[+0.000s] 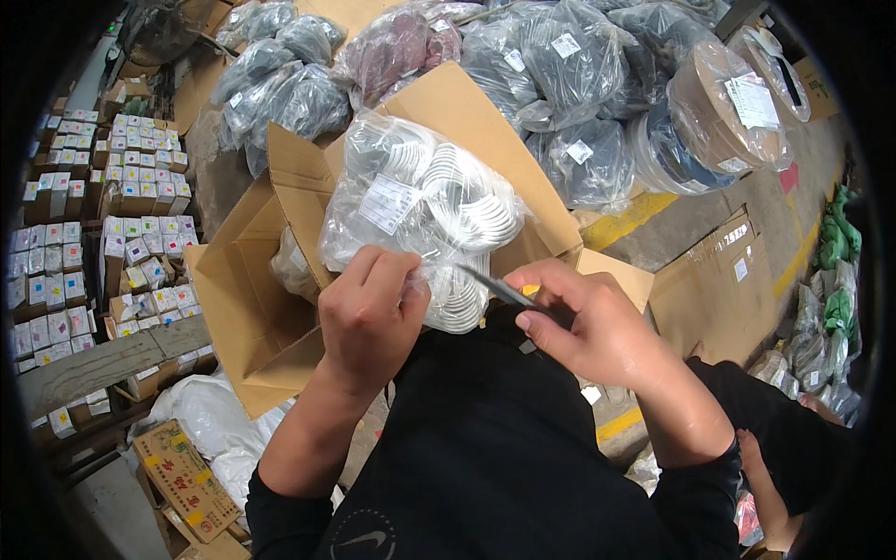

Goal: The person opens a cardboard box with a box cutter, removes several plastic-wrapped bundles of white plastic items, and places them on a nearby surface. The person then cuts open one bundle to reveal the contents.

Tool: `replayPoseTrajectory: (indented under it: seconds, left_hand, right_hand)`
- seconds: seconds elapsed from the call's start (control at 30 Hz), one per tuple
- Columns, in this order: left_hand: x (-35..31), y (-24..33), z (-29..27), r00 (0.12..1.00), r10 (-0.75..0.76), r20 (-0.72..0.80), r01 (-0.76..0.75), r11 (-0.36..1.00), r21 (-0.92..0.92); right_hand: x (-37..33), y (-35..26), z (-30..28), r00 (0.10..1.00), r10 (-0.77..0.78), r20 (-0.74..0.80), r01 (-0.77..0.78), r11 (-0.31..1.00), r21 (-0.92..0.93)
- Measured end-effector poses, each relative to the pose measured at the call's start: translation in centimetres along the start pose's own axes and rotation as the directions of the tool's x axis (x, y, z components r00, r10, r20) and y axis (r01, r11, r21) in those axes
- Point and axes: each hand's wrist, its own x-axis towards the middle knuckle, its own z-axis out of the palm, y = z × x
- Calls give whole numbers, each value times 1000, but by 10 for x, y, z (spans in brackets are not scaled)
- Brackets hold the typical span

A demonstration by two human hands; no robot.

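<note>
A clear plastic bag filled with coils of white cable rests on an open cardboard box, with a white paper label on its side. My left hand is closed on a gathered piece of the bag's plastic at its near side. In my right hand is a dark, pointed blade-like tool, its tip against or very near the plastic beside my left fingers. Whether it is a knife or scissors I cannot tell.
A second open box stands at the left, with a bagged item inside. Bagged dark goods and wrapped reels lie beyond. Rows of small labelled boxes fill the far left. Flattened cardboard and another person's arm are at right.
</note>
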Motion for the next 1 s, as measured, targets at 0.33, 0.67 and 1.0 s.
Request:
replayPoseTrajectory:
  seconds: [0.33,0.67,1.0]
  left_hand:
    - [-1,1,2,986,117,-121,-119,993,-10]
    - [-3,-7,-1,973,8,-230,-37,992,-121]
    - [-15,-3,-3,803,-584,120,460,480,-747]
  right_hand:
    - [10,-21,-3,968,-245,45,230,809,-542]
    - [13,-31,-5,971,-235,-50,164,801,-576]
    - [42,5,19,964,54,-260,-42,998,49]
